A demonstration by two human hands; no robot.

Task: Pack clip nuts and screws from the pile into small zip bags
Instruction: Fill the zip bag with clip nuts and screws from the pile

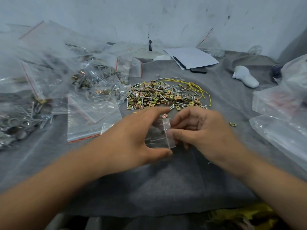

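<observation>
At the near edge of the grey cloth (pixel 149 188), I hold a small zip bag (pixel 159 136) between both hands, just in front of the pile (pixel 167 95) of clip nuts and screws. My right hand (pixel 204 135) pinches the bag's right edge, thumb over curled fingers. My left hand (pixel 132 136) lies around the bag's left side with fingers stretched and relaxed, the thumb under its near corner and the forefinger reaching toward the pile; it seems to steady the bag rather than grip it. A few thin screws show faintly inside the bag, though blur hides the count.

The step, as I judge it, is filling or closing this bag. To do it well I should keep the mouth turned up and toward the pile and hold the edge firmly so nothing spills.

One loose clip nut (pixel 164 115) lies between my hands and the pile. A yellow cord (pixel 196 87) loops across the pile's far right side. Left of the pile, filled bags (pixel 93 83) lie heaped. Beyond the pile, white paper (pixel 194 58) rests by the wall.
</observation>
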